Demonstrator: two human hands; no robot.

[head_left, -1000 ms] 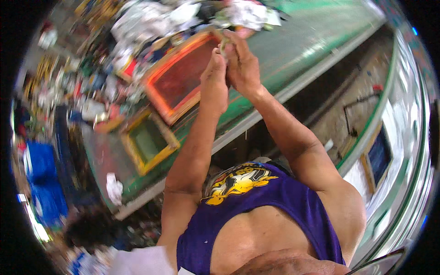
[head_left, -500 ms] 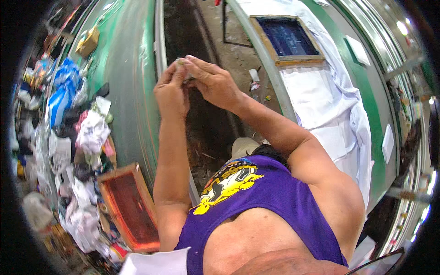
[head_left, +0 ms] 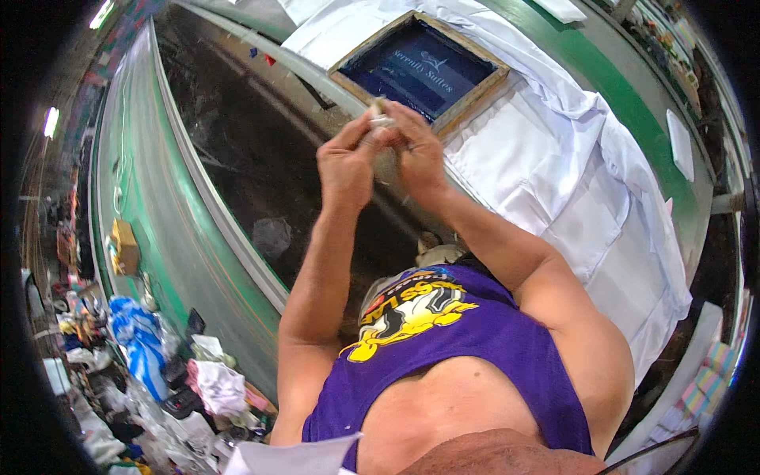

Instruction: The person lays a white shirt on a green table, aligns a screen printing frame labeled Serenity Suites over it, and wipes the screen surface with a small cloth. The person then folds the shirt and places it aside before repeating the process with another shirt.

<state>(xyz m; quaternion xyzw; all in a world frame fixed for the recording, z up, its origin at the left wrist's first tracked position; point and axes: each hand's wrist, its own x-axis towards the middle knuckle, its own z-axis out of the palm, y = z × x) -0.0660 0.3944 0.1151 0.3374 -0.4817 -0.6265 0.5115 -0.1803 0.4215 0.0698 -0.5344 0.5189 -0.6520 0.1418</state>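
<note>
Both my hands are raised together in front of me. The fingers of my left hand (head_left: 346, 168) and my right hand (head_left: 420, 158) are closed around a small whitish object (head_left: 381, 119); its kind is hard to make out, as the fingers cover most of it. Just beyond my right hand lies a wooden-framed printing screen (head_left: 431, 70) with dark blue mesh and pale lettering and a small emblem. White cloth (head_left: 538, 170) spreads under the screen and along the table on my right.
On the left runs a long green table (head_left: 178, 229) bearing a cardboard box (head_left: 124, 247). A heap of bags, cloths and scraps (head_left: 138, 340) fills the lower left. Between the tables is a dark floor gap (head_left: 237, 134). Stacks of coloured paper (head_left: 703, 380) stand at the lower right.
My view has turned to the right, and my hands have come close to the framed screen. They still hold the small object together. The red-meshed screen at the left has left the view.
</note>
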